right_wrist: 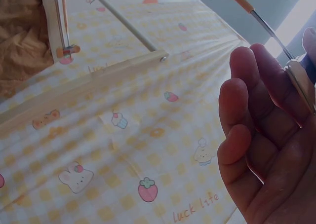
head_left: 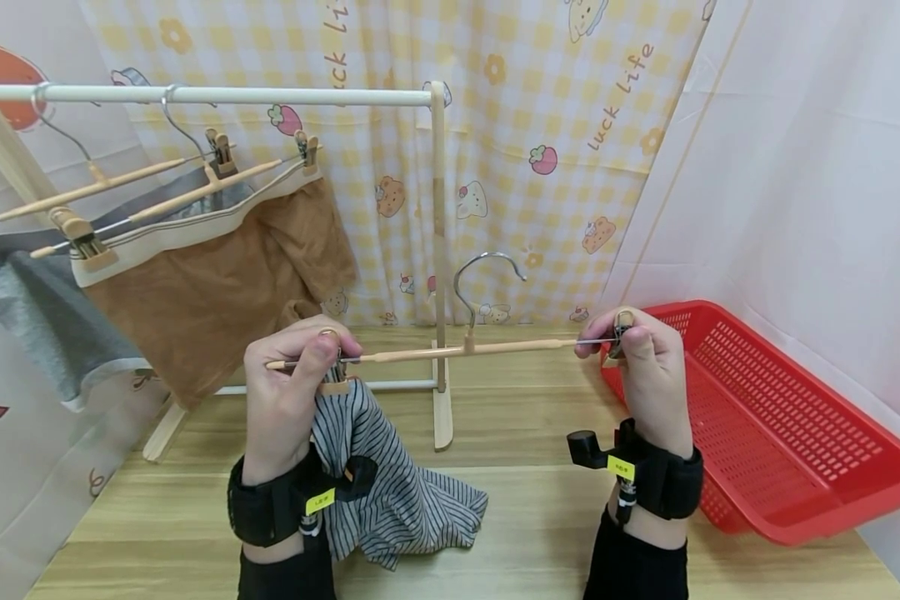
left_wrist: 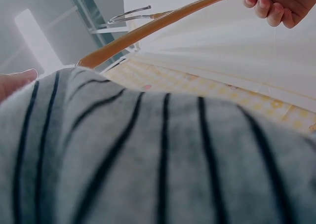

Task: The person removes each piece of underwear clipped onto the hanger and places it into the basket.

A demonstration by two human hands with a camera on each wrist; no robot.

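Note:
I hold a wooden clip hanger (head_left: 450, 351) level above the table, its metal hook (head_left: 487, 275) pointing up. My left hand (head_left: 294, 367) pinches the left clip (head_left: 334, 379), and a grey striped garment (head_left: 390, 492) hangs from there down onto the table. My right hand (head_left: 640, 358) pinches the right clip (head_left: 619, 332), which has no cloth in it. In the left wrist view the striped garment (left_wrist: 148, 160) fills the frame, with the hanger bar (left_wrist: 153, 29) above. The right wrist view shows my curled fingers (right_wrist: 256, 135) by the clip (right_wrist: 301, 83).
A wooden clothes rack (head_left: 438, 250) stands behind, with brown shorts (head_left: 217, 283) and a grey garment (head_left: 37, 317) hung on clip hangers. A red plastic basket (head_left: 780, 417) lies at the right. A patterned curtain (head_left: 540, 125) hangs at the back. The wooden table (head_left: 532, 500) spreads below.

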